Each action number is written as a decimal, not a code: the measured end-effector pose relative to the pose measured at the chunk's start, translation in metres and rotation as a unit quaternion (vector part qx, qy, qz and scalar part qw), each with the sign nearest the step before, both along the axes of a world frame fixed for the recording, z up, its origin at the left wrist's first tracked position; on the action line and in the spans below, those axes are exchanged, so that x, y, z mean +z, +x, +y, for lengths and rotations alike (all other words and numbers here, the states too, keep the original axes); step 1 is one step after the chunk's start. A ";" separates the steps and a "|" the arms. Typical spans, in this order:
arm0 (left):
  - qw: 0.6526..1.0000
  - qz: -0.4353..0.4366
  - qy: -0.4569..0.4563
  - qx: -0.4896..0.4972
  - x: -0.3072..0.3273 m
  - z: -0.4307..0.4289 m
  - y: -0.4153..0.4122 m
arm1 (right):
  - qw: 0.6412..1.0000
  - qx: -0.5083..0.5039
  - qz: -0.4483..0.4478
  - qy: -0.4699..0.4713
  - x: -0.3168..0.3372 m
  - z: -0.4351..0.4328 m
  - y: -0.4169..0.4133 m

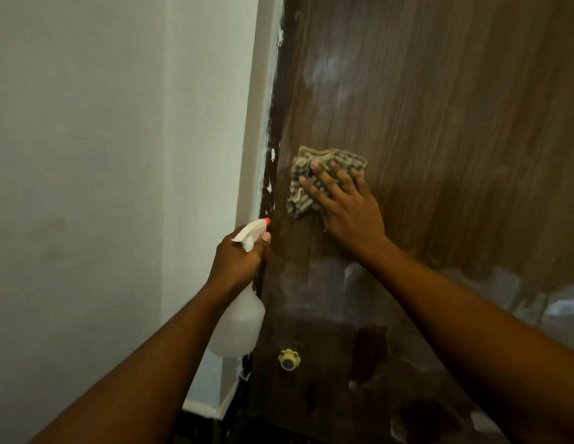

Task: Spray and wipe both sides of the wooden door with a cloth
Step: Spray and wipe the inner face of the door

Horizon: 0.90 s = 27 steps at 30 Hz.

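A dark brown wooden door [439, 107] fills the right half of the scene. Its surface is glossy with vertical grain, and pale hazy smears show near the top and in a band lower down. A crumpled cloth [300, 200], beige with a darker striped weave, lies against the door near its left edge, about halfway up the view. The person's right hand [346, 203] presses it there, palm flat and fingers straight and spread over the fabric, the forearm reaching up from the lower right. Well below the cloth, a small yellowish round knob [289, 359] is set in the door. The door's left edge is dark and flecked with white paint [273, 155]. Just beside that edge, the left hand [237, 261] grips a spray bottle [241, 328] round its neck, fingers curled, one fingertip showing beside the trigger. The bottle is translucent white with a plain body, a white spray head and an orange nozzle tip [267, 221] that points toward the door. To the left stand a white door frame [252, 123] and an off-white wall [87, 155], with a white skirting board [212, 408] at the bottom
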<state>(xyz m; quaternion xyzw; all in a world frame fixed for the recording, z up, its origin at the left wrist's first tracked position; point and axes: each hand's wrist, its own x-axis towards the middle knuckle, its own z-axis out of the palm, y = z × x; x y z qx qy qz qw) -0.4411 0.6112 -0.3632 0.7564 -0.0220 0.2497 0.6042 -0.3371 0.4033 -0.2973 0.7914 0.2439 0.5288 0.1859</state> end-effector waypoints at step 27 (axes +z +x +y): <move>1.000 0.010 -0.004 0.007 -0.032 0.004 0.006 | 0.978 -0.014 0.154 -0.139 -0.153 0.038 -0.016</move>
